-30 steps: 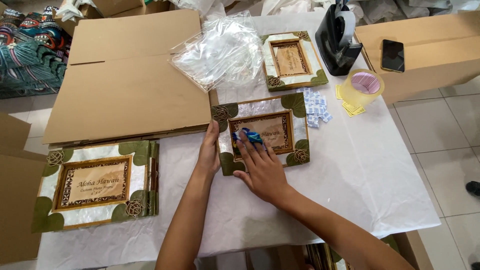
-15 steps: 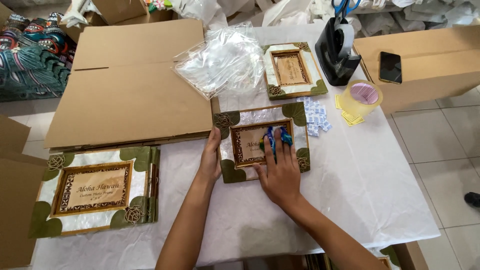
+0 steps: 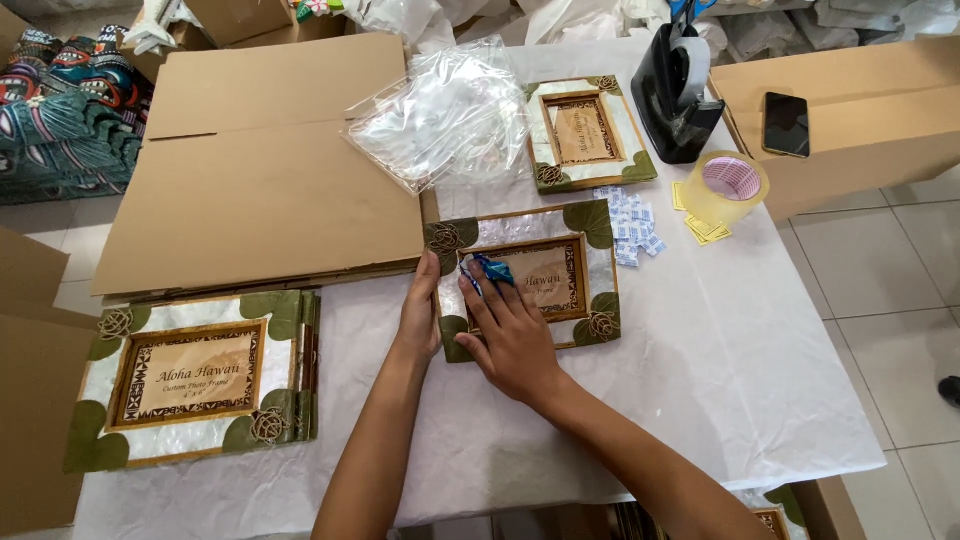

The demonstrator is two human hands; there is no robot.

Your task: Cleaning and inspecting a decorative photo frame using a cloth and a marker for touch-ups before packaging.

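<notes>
A blue cloth (image 3: 487,271) is being pressed onto the frame (image 3: 525,279) by the right hand (image 3: 510,335), whose fingers are holding it, while the frame's left edge is being steadied by the flat-fingered left hand (image 3: 420,315).

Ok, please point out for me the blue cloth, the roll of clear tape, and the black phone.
blue cloth (image 3: 487,270), head view, on the bunched fabric under the right hand's fingertips.
roll of clear tape (image 3: 727,187), head view, on its yellowish outer side.
black phone (image 3: 786,124), head view, on the middle of its dark screen.
</notes>
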